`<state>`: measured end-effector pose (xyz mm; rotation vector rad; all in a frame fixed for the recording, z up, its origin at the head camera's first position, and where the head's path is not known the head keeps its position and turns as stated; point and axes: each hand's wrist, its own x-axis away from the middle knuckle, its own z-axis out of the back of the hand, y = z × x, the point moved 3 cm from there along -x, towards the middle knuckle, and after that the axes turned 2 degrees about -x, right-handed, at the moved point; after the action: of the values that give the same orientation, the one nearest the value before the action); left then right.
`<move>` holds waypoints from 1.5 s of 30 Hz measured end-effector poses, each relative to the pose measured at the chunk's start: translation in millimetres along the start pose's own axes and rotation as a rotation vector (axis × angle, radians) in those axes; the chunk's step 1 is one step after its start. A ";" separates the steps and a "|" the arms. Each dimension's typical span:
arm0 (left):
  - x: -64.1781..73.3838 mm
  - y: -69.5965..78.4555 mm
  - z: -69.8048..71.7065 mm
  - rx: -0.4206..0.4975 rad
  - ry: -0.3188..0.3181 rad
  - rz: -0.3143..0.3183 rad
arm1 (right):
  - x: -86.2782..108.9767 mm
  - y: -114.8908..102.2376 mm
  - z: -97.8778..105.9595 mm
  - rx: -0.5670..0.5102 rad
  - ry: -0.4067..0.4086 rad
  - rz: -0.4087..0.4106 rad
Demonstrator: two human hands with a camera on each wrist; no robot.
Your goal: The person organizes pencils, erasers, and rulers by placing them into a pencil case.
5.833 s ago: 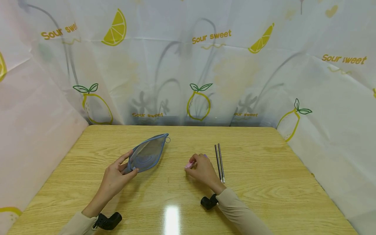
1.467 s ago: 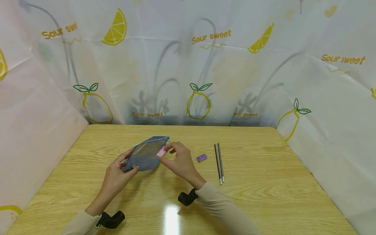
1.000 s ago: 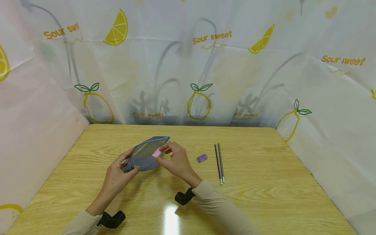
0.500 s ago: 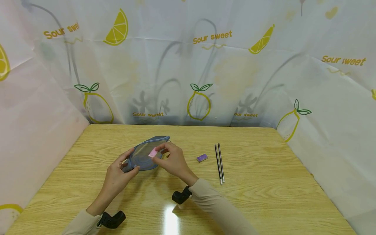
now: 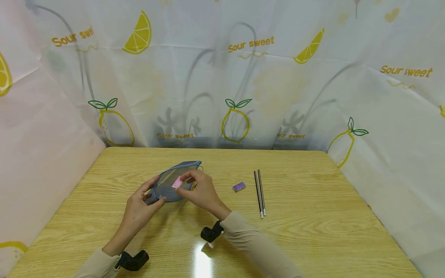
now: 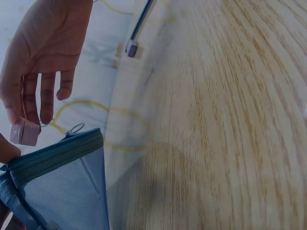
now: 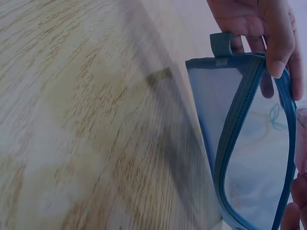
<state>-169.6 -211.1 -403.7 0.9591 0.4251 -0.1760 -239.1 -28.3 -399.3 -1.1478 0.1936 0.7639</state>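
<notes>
A blue mesh zip pouch (image 5: 163, 189) is held up over the table by my left hand (image 5: 137, 208), thumb and fingers gripping its near left end. Its zip mouth gapes in the right wrist view, where the pouch's zip edge (image 7: 233, 124) curves round the opening. Between thumb and fingertips, my right hand (image 5: 201, 191) pinches a small pink block, apparently an eraser (image 5: 177, 182). From the left wrist, that pink eraser (image 6: 24, 132) appears just above the zip edge, outside the pouch. The right hand's other fingers (image 6: 47, 96) hang loosely.
On the wooden table (image 5: 313, 216), a purple eraser-like block (image 5: 239, 187) lies right of the pouch. Farther right are two dark pencils (image 5: 259, 193) with white ends, side by side. A lemon-printed cloth (image 5: 208, 96) rises behind the table.
My right hand picked up the pink eraser beside the purple block and carried it left to the pouch, edging farther left lately. The left hand keeps holding the pouch nearly still.
</notes>
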 end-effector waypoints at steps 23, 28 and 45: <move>-0.1 -0.9 0.0 0.023 -0.008 0.014 | -7.5 4.1 -9.0 0.060 -0.068 -0.013; -0.6 -1.4 0.2 0.027 -0.011 0.020 | -9.8 7.5 -12.3 0.052 -0.085 -0.014; -1.3 -3.0 0.4 0.074 -0.011 0.027 | -16.3 11.9 -24.2 0.189 -0.141 -0.067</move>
<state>-171.6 -213.2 -405.2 1.0353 0.3974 -0.1733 -252.9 -54.5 -410.2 -0.9140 0.1058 0.7474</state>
